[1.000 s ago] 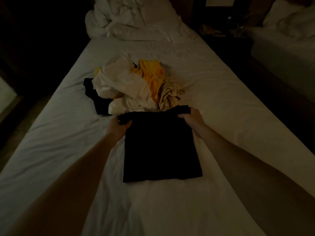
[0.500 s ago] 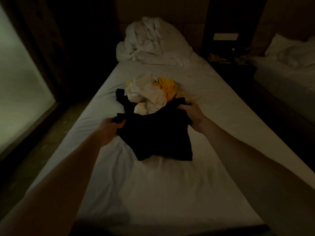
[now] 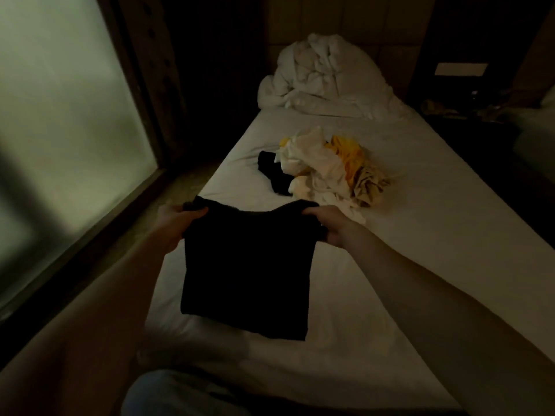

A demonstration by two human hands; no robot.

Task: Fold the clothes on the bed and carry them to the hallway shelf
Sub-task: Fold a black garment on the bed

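Observation:
A folded black garment point(image 3: 247, 271) hangs in the air above the near end of the white bed point(image 3: 435, 265). My left hand point(image 3: 177, 225) grips its upper left corner and my right hand point(image 3: 329, 225) grips its upper right corner. Its lower edge dangles free near the sheet. Farther up the bed lies a loose pile of clothes point(image 3: 327, 169): white, yellow and beige pieces, with another black piece point(image 3: 270, 169) at its left side. The room is dim.
A crumpled white duvet point(image 3: 324, 79) is heaped at the head of the bed. A large frosted window point(image 3: 60, 115) runs along the left, with a strip of floor point(image 3: 180, 187) beside the bed. A dark nightstand point(image 3: 468, 112) and a second bed stand at right.
The black garment lay flat on the sheet a second ago; both hands have lifted it by its far corners, and it now hangs clear. My view has swung left and back.

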